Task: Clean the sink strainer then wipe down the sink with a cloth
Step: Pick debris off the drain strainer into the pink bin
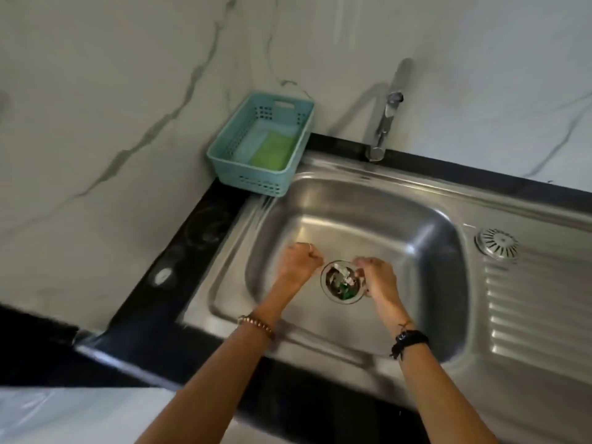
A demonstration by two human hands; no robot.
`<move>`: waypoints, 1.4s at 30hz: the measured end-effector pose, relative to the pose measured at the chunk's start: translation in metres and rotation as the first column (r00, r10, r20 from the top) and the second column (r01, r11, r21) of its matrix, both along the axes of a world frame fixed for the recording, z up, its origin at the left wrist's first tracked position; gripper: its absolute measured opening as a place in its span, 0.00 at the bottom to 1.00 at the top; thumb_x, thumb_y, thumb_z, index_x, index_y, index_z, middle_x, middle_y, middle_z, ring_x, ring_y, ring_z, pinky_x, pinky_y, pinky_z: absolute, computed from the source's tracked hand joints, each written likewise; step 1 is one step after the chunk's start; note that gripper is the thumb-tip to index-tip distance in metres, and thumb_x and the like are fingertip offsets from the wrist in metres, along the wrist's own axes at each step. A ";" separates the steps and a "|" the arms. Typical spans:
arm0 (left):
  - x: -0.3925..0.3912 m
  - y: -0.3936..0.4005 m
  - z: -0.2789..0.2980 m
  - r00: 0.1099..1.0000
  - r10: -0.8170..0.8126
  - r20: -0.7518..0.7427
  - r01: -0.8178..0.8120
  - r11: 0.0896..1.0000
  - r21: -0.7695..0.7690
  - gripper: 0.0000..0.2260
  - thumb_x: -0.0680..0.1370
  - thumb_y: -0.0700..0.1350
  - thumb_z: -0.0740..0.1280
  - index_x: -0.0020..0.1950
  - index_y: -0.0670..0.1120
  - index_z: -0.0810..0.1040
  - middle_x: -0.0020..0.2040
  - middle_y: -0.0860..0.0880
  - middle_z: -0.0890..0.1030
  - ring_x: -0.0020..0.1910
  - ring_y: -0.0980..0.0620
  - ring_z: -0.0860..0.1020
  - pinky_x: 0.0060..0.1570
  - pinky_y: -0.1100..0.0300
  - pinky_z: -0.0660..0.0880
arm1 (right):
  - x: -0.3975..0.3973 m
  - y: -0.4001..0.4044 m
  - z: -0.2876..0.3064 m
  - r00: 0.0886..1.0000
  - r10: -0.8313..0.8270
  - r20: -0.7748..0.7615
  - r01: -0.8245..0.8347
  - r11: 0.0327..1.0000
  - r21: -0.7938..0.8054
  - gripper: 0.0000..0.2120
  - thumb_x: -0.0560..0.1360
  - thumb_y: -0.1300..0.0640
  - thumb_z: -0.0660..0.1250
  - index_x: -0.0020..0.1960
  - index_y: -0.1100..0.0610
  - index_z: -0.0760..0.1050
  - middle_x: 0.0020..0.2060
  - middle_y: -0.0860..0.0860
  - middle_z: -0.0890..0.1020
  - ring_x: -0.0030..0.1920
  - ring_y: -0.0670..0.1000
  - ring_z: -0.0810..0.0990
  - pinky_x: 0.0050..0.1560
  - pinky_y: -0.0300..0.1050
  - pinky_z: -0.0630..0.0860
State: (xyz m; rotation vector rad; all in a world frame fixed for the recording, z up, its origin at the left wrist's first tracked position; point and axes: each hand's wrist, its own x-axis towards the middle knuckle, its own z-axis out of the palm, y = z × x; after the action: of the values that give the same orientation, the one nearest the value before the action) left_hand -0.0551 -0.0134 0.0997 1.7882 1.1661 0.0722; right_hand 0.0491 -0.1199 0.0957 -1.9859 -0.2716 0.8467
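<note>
Head view of a stainless-steel sink (432, 251) filling the centre and right of the frame, with the sink strainer (342, 281) seated in the drain at the middle of the basin floor, just below frame centre. Scraps of pale and green debris lie in its cup. The left hand (296, 264) sits just left of the strainer with fingers curled into a loose fist; nothing is visibly held in it, though blur hides the fingertips. The right hand (378, 278) is at the strainer's right edge, fingers bent down toward the rim; whether it already pinches the rim cannot be told. Judged from its look, the strainer is a light, stiff metal cup, probably wet and slick (the flat outer rim offers the surest purchase, taken on opposite sides and lifted level so the debris stays inside). A green cloth (272, 150) lies in the teal basket (224, 155) at upper centre-left, on the corner of the black counter (192, 238). The tap (386, 116) stands at upper right of centre, and a second perforated cover (497, 244) rests on the drainboard at right
</note>
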 end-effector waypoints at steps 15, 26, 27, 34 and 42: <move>0.089 0.019 -0.147 0.864 -0.290 -0.412 0.405 0.885 0.227 0.15 0.79 0.42 0.58 0.66 0.51 0.69 0.59 0.47 0.77 0.56 0.45 0.78 0.50 0.54 0.74 | 0.055 0.047 -0.150 0.802 0.535 0.266 -0.321 0.761 -0.564 0.13 0.77 0.51 0.58 0.55 0.54 0.77 0.49 0.52 0.84 0.49 0.54 0.82 0.46 0.44 0.75; 0.093 0.018 -0.153 0.886 -0.234 -0.400 0.331 0.923 0.194 0.08 0.78 0.44 0.59 0.51 0.43 0.75 0.52 0.44 0.80 0.51 0.43 0.79 0.47 0.53 0.75 | 0.075 0.029 -0.127 0.893 0.400 0.204 -0.286 0.857 -0.429 0.09 0.75 0.51 0.63 0.48 0.53 0.80 0.40 0.51 0.84 0.39 0.51 0.80 0.31 0.38 0.67; 0.092 0.018 -0.151 0.899 -0.205 -0.387 0.294 0.938 0.184 0.08 0.78 0.43 0.59 0.50 0.43 0.76 0.51 0.44 0.80 0.50 0.43 0.79 0.46 0.53 0.75 | 0.078 0.027 -0.121 0.908 0.371 0.196 -0.270 0.873 -0.407 0.08 0.74 0.51 0.64 0.47 0.54 0.80 0.38 0.50 0.82 0.38 0.50 0.79 0.30 0.37 0.66; 0.089 0.019 -0.131 0.978 0.019 -0.210 -0.003 0.997 0.074 0.06 0.72 0.39 0.65 0.44 0.47 0.80 0.44 0.46 0.83 0.41 0.48 0.80 0.38 0.61 0.72 | 0.089 0.016 -0.091 0.993 0.052 0.102 -0.036 0.988 -0.153 0.06 0.72 0.53 0.68 0.40 0.54 0.80 0.31 0.46 0.81 0.34 0.45 0.78 0.30 0.37 0.67; 0.070 0.006 -0.071 0.930 0.339 0.146 -0.320 0.937 -0.139 0.07 0.72 0.35 0.67 0.40 0.47 0.80 0.39 0.47 0.82 0.35 0.54 0.78 0.36 0.62 0.77 | 0.070 0.017 -0.041 0.991 -0.077 -0.107 0.080 0.997 0.020 0.12 0.73 0.55 0.68 0.31 0.54 0.76 0.24 0.45 0.74 0.24 0.42 0.69 0.27 0.34 0.64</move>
State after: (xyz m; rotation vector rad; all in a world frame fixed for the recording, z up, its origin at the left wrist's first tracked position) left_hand 0.0145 -0.0075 0.0282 1.4431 1.3105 0.3422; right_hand 0.1196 -0.1031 0.0547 -1.9090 -0.1407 0.8915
